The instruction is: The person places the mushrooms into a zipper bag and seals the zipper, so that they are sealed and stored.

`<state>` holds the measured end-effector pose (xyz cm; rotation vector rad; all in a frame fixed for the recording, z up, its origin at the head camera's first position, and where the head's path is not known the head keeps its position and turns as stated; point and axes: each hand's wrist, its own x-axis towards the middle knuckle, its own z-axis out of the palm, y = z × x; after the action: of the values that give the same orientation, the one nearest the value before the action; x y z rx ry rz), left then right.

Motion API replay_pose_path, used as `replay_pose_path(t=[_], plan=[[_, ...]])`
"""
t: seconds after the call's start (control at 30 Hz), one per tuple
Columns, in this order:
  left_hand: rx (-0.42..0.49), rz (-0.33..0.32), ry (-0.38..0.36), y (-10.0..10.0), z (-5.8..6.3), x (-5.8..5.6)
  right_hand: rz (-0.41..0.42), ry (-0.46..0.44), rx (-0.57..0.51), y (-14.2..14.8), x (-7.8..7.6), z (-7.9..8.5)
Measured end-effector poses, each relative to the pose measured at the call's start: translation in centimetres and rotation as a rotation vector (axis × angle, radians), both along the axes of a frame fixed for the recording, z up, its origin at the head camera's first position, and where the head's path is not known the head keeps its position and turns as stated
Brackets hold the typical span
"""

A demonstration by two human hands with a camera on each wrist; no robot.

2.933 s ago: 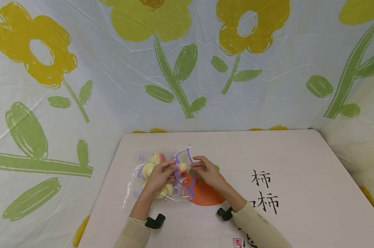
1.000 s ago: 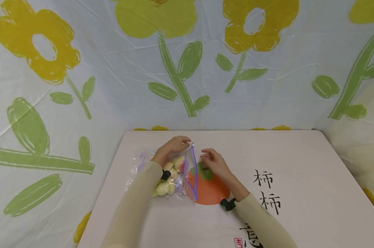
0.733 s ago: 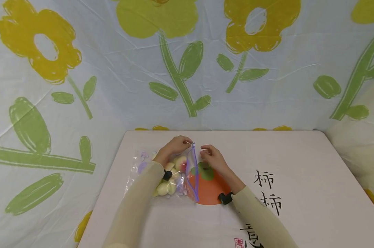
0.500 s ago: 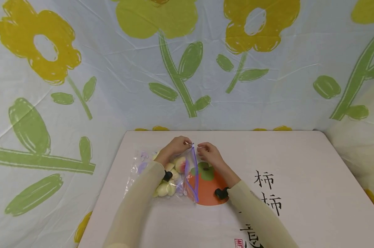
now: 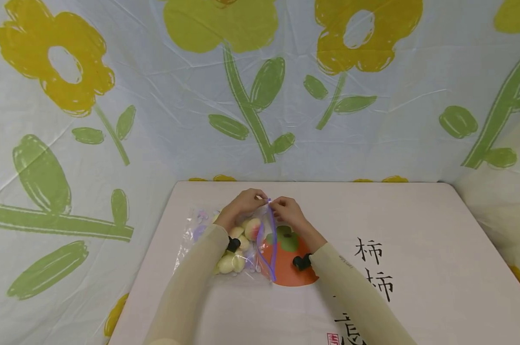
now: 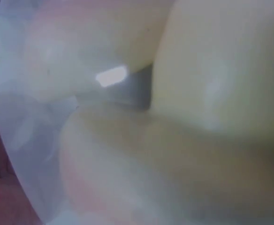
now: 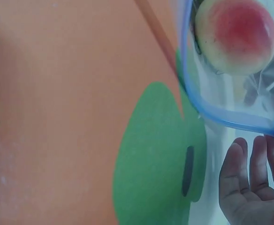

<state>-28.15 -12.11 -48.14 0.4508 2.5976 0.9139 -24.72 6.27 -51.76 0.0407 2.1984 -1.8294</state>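
Note:
A clear zip bag [image 5: 188,249] with purple prints lies on its side on the table, its mouth gaping to the right. Inside are several pale yellow peaches [image 5: 253,230] with red blush. A purple zip strip [image 5: 274,239] edges the mouth, with a small whitish slider [image 5: 269,202] at its far corner. My left hand [image 5: 248,202] reaches over the bag and pinches that corner from the left. From the right, the fingertips of my right hand [image 5: 288,211] pinch the same corner at the slider. Peaches behind plastic fill the left wrist view, with my left hand [image 6: 1,192] partly showing.
The pale pink table [image 5: 415,230] bears a printed orange persimmon [image 5: 291,275] with green leaves, partly under the bag's mouth, and black brushed characters [image 5: 369,250] to the right. A flower-patterned cloth [image 5: 354,139] stands behind and at both sides.
My left hand has gone from the bag's mouth to its far corner. My right hand has left the mouth's near rim, then come left to pinch the slider corner. The bag stays put.

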Motion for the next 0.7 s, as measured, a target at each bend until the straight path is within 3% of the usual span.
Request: replay_pose_path(t=[0.3, 0.7], plan=[[-0.014, -0.018, -0.002, 0.2, 0.02, -0.17, -0.001, -0.036, -0.03, 0.2, -0.39, -0.22], [-0.051, -0.022, 0.006, 0.53, 0.29, -0.08, 0.054, 0.042, 0.013, 0.26, -0.01, -0.03]])
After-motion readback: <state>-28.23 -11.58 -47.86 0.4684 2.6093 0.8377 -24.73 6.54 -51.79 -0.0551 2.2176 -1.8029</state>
